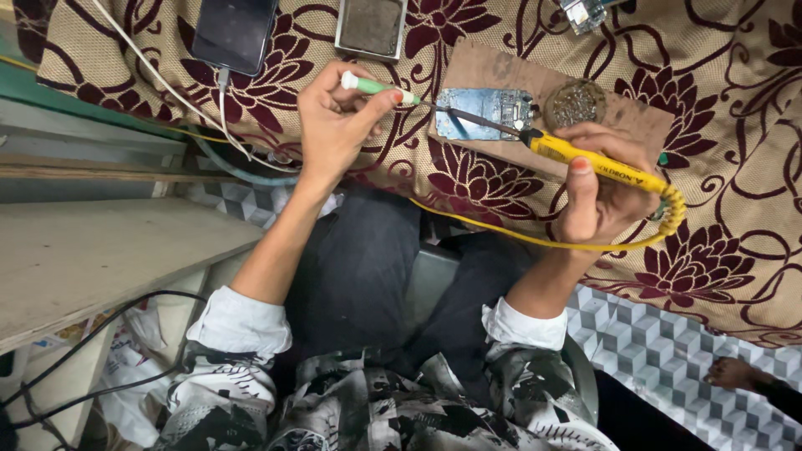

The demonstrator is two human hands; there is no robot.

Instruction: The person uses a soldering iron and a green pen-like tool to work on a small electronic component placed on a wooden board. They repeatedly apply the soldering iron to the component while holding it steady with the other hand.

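Note:
My left hand (338,125) grips a thin tool with a green and white handle (372,85); its tip reaches the left edge of a small blue circuit board (480,113). My right hand (601,196) holds a yellow soldering iron (585,157), and its dark tip lies across the board. The board rests on a brown wooden slab (493,67) set on a beige cloth with a maroon flower pattern (735,108). A round tin of metal wool (575,102) sits on the slab just beyond my right hand.
A dark phone (234,33) with a white cable lies at the top left, beside a rectangular metal tray (372,25). Another circuit board (585,12) is at the top edge. A wooden shelf (100,259) stands left. Another person's foot (735,373) rests on the tiled floor.

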